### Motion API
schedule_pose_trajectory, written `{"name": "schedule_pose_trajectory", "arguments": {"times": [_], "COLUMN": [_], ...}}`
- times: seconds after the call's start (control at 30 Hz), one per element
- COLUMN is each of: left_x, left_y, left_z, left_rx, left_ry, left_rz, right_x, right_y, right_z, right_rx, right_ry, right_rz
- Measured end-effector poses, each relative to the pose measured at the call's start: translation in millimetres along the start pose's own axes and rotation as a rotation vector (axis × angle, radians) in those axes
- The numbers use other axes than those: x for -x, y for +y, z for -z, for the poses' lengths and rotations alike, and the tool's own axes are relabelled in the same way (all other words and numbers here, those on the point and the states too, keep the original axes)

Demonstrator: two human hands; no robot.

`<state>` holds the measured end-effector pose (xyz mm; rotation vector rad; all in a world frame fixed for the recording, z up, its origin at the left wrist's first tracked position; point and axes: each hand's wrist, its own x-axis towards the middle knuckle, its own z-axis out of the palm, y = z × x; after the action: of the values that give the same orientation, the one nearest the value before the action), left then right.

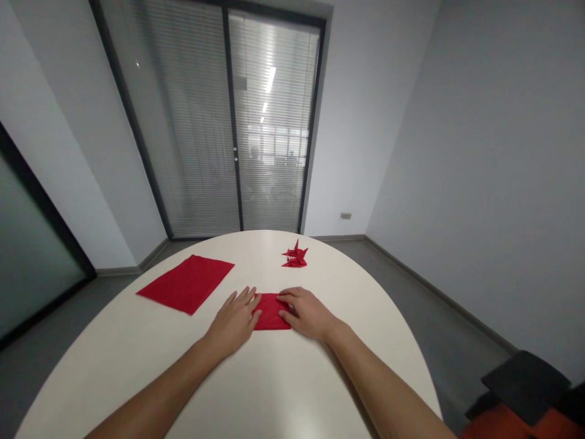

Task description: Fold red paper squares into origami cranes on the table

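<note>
A folded red paper rectangle (271,312) lies flat on the round table in front of me. My left hand (235,320) rests palm down over its left edge, fingers stretched out and a little spread. On the opposite side, my right hand (308,312) touches the right edge, with thumb and index finger apart on the paper. The left and right ends of the rectangle are partly hidden beneath the hands. Just beyond, small folded red paper figures (296,256) with pointed tips sit close together; their exact shape is too small to tell.
A larger red sheet (189,285) is spread on the left of the white round table (301,390). At the lower right stands a black and orange thing, perhaps a chair (525,384). Glass panels with blinds (196,122) rise behind the table.
</note>
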<state>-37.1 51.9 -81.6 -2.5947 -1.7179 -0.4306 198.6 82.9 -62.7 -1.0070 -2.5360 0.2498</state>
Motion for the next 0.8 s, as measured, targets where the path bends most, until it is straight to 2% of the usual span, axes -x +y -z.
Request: {"name": "schedule_pose_trajectory", "arguments": {"times": [0.1, 0.2, 0.27, 0.47, 0.6, 0.67, 0.73, 0.8], "left_x": [-0.9, 0.1, 1.5, 2.1, -0.5, -1.4, -1.7, -1.6], "left_y": [1.5, 5.1, 6.3, 2.6, 1.6, 2.6, 3.7, 3.7], "left_z": [0.6, -0.4, -1.2, -2.6, -4.6, -4.5, -3.8, -3.6], "left_rx": [0.005, 0.061, 0.081, 0.053, -0.004, -0.011, 0.017, 0.064], "left_ry": [0.057, 0.026, -0.005, -0.05, 0.002, 0.046, 0.056, 0.009], "left_rz": [-0.03, -0.124, -0.13, -0.044, 0.07, 0.083, 0.0, -0.117], "right_x": [-0.6, -0.6, -0.2, 2.2, 3.2, 3.3, 3.2, 3.1], "right_y": [-2.2, -4.0, -5.1, -6.4, -6.6, -7.5, -8.4, -8.8], "right_z": [1.8, 3.6, 3.3, -1.7, -1.4, -0.7, -0.2, 0.4], "right_rx": [0.056, 0.091, 0.091, -0.009, -0.038, -0.043, -0.042, -0.04], "right_ry": [0.011, 0.018, 0.016, -0.147, -0.202, -0.206, -0.206, -0.209], "right_rz": [-0.042, -0.047, -0.026, 0.015, -0.031, -0.043, -0.055, -0.054]}}
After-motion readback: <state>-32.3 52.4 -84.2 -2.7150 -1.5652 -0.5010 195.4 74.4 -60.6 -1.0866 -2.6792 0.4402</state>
